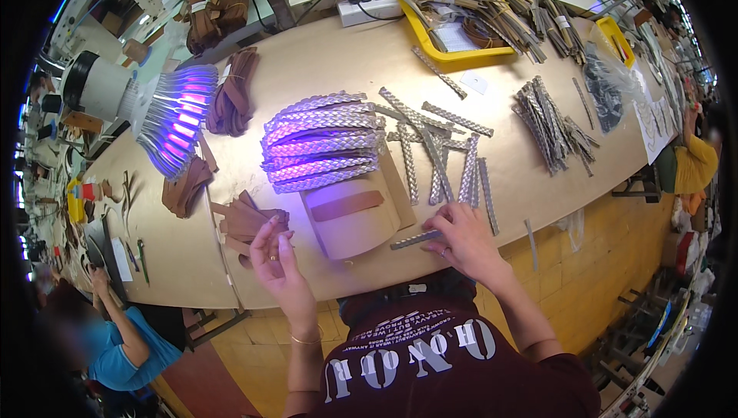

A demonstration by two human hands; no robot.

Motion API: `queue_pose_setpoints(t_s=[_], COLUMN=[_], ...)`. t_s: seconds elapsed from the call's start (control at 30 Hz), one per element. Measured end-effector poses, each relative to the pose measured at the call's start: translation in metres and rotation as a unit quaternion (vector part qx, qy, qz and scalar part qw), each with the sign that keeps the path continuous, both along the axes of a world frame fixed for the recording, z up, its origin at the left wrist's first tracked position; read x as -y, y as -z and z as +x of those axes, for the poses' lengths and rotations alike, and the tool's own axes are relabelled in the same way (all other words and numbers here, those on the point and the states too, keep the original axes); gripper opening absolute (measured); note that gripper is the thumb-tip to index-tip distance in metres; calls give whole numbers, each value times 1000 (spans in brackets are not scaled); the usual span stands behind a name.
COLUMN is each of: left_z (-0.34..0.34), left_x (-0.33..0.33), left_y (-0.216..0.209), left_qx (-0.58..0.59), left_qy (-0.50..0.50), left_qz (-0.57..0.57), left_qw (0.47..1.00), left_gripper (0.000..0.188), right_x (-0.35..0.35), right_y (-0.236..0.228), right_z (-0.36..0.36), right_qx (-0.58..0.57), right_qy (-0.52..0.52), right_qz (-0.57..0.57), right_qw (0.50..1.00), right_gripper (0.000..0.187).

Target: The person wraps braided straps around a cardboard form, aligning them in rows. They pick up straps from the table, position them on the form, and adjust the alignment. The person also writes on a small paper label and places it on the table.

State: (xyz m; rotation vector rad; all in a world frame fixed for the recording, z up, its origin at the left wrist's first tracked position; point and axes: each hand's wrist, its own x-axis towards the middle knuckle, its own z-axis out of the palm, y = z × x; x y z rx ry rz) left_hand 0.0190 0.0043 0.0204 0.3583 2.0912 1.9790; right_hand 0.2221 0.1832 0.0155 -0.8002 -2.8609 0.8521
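Workshop setting, long tan counter (323,64) curving through the fisheye view, yellowish floor below.

Right hand (461,237) rests at the counter's near edge, fingers pinched on one end of a silver braided strip (415,239) that lies flat, pointing left toward a rounded beige form (350,222) with a brown band across it. Left hand (275,253) is raised just off the near edge, fingers loosely curled and apart, grasping nothing; it sits just beside a small heap of brown leather pieces (246,222).

Behind the form: a stacked bundle of silver braided strips (323,145), tinted violet. To its right, loose strips scattered (438,149), then a second grey bundle (546,122) well apart. Yellow tray (461,53) at the far edge holds tan strips. White power strip (369,9) beside it. Lamp-like fan of violet-lit strips (177,114) at far left.

Another person in a blue top (131,353) lower left; one in yellow (696,164) at right.
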Motion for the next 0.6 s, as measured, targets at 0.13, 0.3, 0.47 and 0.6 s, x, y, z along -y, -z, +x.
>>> queue_pose_setpoints(t_s=[0.13, 0.3, 0.47, 0.6], left_z=[11, 30, 43, 58], left_x=[2, 7, -5, -27], left_y=[-6, -13, -22, -25], left_qx=[-85, -181, -195, -29], left_qy=[6, 81, 343, 425], left_qz=[4, 19, 27, -43], left_qw=[996, 980, 919, 904], left_gripper=[25, 18, 25, 32], right_x=[2, -2, -9, -4], right_y=[7, -2, -26, -37], right_z=[-2, 6, 11, 13], right_qx=[30, 11, -133, -183], right_qy=[-32, 86, 170, 176], right_qz=[-28, -465, -555, -575], right_qw=[999, 881, 803, 778], right_gripper=[24, 20, 23, 27])
